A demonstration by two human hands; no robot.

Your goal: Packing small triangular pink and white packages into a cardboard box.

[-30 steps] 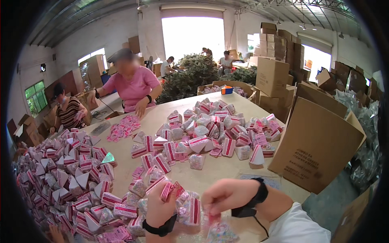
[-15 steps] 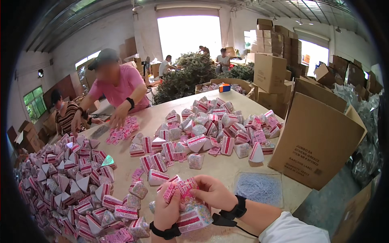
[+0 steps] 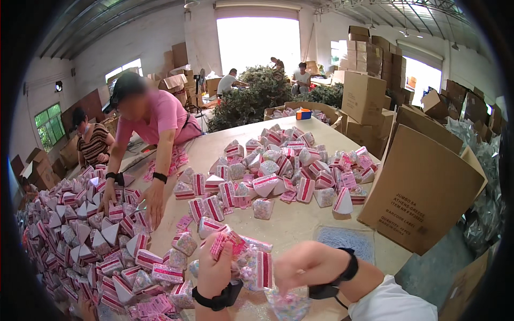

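Note:
My left hand (image 3: 216, 267) is closed around a small bundle of pink printed tags (image 3: 234, 245), held up over the near part of the table. Right beside it is a cake-slice ornament (image 3: 263, 272) with a glittery white side and a dark pink stripe; whether my fingers touch it I cannot tell. My right hand (image 3: 305, 265) is smeared by motion, its fingers pointing down above another glittery, pastel-speckled slice (image 3: 289, 306) by the lower edge. Both wrists wear black bands. Several more slices (image 3: 184, 243) lie just left of my left hand.
A big heap of slices (image 3: 91, 235) covers the left side; another pile (image 3: 278, 160) fills the middle. A co-worker in pink (image 3: 155, 115) reaches into the left heap. At right leans an open carton (image 3: 423, 198), near a clear tray of pale strands (image 3: 345, 241).
My right hand has left the pink tags and moved right and down; the left keeps the tags. The co-worker in pink has shifted from the loose tags to the left heap.

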